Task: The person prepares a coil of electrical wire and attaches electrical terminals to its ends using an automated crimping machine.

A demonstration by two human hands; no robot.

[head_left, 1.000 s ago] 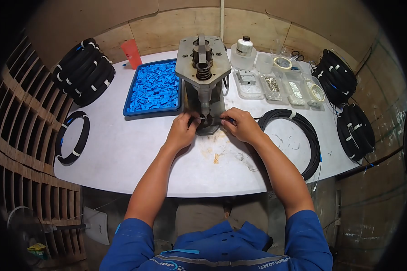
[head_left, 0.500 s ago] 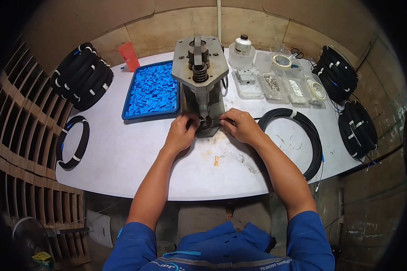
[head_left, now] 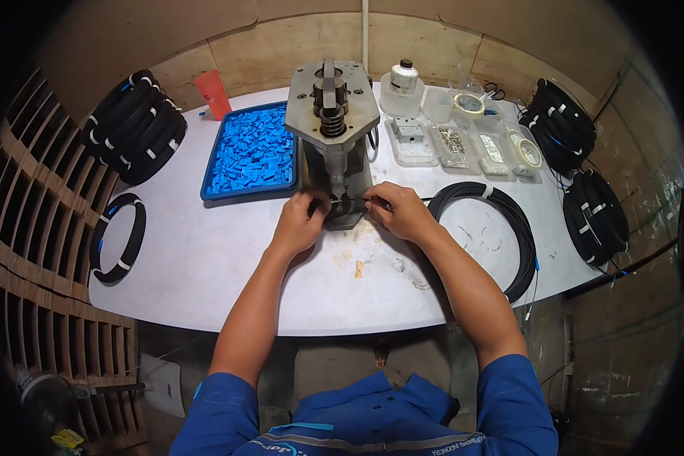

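Head view: the left hand (head_left: 299, 222) is at the left side of the metal press's (head_left: 333, 125) base, fingers curled; whether it grips anything is too small to tell. The right hand (head_left: 401, 213), on the opposite side, pinches what seems to be a thin black cable (head_left: 425, 199) leading from the black coil (head_left: 521, 228), which lies on the tabletop (head_left: 357, 304) to its right. The blue tray (head_left: 205, 176) of blue pieces (head_left: 252, 148) sits left of the press.

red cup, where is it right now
In the head view, the red cup stands at the table's far left, just behind the tray of blue pieces.
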